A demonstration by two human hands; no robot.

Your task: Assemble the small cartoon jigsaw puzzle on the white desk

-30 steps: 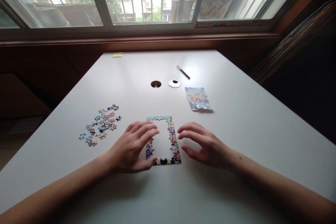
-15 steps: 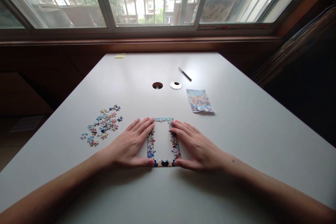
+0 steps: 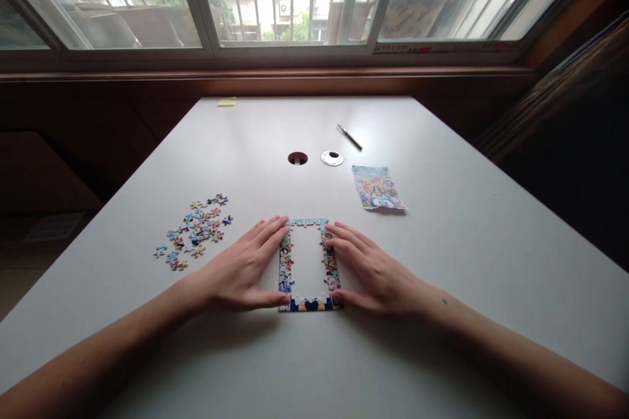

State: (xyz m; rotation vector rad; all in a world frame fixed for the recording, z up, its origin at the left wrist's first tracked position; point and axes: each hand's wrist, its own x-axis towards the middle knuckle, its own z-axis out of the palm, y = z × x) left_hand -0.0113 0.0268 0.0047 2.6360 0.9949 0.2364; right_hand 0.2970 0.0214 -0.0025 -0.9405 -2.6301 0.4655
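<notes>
A small jigsaw frame (image 3: 308,304), only its colourful border assembled, lies on the white table (image 3: 442,262) in front of me. My left hand (image 3: 240,272) lies flat against its left side, fingers stretched out and thumb at the bottom left corner. My right hand (image 3: 376,272) lies flat against the right side in the same way, thumb at the bottom right corner. Neither hand holds anything. A scatter of loose puzzle pieces (image 3: 196,230) sits to the left of my left hand.
A printed picture sheet (image 3: 377,187) lies beyond the frame to the right. Farther back are a round cable hole (image 3: 297,158), its white cap (image 3: 332,158) and a dark pen (image 3: 349,137). A yellow note (image 3: 227,102) lies at the table's far edge, below the window.
Both hands came down from a raised, loosely curled pose and closed in on the frame's two sides, where they now rest flat. The frame looks squared up.
</notes>
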